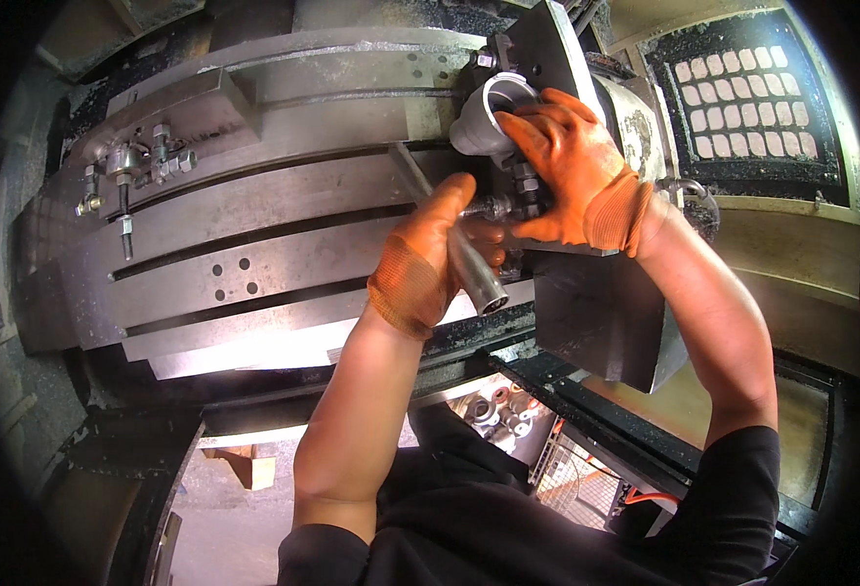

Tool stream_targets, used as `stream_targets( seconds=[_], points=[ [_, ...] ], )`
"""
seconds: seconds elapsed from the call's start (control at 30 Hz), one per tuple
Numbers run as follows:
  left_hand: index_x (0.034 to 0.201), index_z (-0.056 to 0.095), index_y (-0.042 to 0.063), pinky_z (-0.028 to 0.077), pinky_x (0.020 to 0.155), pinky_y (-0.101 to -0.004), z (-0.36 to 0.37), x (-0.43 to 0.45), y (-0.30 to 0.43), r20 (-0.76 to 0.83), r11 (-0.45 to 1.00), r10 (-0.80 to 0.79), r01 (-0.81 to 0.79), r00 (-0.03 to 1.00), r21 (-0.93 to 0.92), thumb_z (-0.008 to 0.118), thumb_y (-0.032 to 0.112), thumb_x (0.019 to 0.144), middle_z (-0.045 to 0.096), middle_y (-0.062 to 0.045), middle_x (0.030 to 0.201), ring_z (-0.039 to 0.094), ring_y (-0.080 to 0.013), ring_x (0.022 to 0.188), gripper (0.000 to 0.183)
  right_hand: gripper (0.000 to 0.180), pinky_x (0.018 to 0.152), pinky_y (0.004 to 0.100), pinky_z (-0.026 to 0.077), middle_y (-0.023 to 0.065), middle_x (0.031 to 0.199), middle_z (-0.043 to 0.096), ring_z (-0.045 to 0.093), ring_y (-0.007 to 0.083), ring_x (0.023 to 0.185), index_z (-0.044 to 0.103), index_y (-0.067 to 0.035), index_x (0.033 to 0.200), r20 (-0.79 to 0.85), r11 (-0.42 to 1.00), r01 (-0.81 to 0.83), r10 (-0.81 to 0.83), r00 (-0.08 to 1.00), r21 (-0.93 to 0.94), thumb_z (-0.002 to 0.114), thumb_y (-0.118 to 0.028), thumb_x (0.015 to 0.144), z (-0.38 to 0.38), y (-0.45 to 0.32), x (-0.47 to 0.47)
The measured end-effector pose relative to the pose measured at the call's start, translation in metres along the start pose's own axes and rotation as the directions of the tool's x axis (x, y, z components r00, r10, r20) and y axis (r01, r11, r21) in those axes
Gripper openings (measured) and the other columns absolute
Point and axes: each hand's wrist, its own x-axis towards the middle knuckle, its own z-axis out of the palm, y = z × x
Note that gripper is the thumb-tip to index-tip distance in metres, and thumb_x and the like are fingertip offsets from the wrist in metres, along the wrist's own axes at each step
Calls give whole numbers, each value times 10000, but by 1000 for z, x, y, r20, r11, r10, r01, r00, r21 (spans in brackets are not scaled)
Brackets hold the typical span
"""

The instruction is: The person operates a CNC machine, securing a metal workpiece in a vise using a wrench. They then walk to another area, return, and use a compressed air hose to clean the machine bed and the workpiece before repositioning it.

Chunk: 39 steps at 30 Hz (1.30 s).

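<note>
My left hand [437, 249], in an orange glove, is closed around a T-handled wrench with a tubular steel crossbar [476, 272]. Its shaft [483, 209] points right, towards a bolt and nut [525, 179] on the fixture. My right hand [565, 172], also gloved in orange, grips a grey, cup-shaped metal casting [477, 124], with fingers at its open rim and thumb down by the bolt. The casting sits against an upright steel fixture plate [558, 44]. The fingers hide the wrench's working end and part of the casting.
A slotted machine table [313, 198] spans the space before me. At its left stands a steel block [188, 110] with clamping bolts and fittings [124, 165]. A dark box-shaped block [598, 315] juts out below my right wrist. Several metal parts [499, 417] lie lower down, beside my body.
</note>
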Motion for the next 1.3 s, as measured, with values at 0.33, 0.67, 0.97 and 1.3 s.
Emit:
stream_targets(
  seconds=[0.33,0.67,0.97,1.3],
  points=[
    [1268,509,44,506,673,-287,-53,26,-7,305,834,270,-380,913,400,721,149,956,596,-33,908,561,-100,772,391,1109,1222,496,319,213,1355,585,539,355,1309,471,33,1461,-36,1000,13,-12,999,11,852,-529,585,-1,-1,0],
    [1152,588,27,520,683,-281,-12,20,-33,-89,716,537,-398,839,574,647,202,1016,663,-89,1054,609,-127,866,229,1073,1216,494,313,215,1310,611,556,353,1279,478,45,1453,25,1000,-8,7,1000,26,847,-526,624,-8,-3,-3],
    [978,619,35,494,560,-304,-1,10,-17,-179,784,486,-337,856,521,694,293,986,645,-35,744,596,-128,597,269,1033,1265,458,210,199,1391,580,469,317,1401,417,54,1496,104,993,-27,15,994,114,813,-491,713,-17,-2,0],
    [1074,521,3,470,509,-342,0,72,128,-95,735,553,-431,828,523,675,420,957,583,-86,749,528,-167,533,460,996,1265,454,210,204,1360,586,486,314,1386,392,80,1505,79,997,8,-14,997,80,784,-446,755,-12,-1,-1]
  ],
)
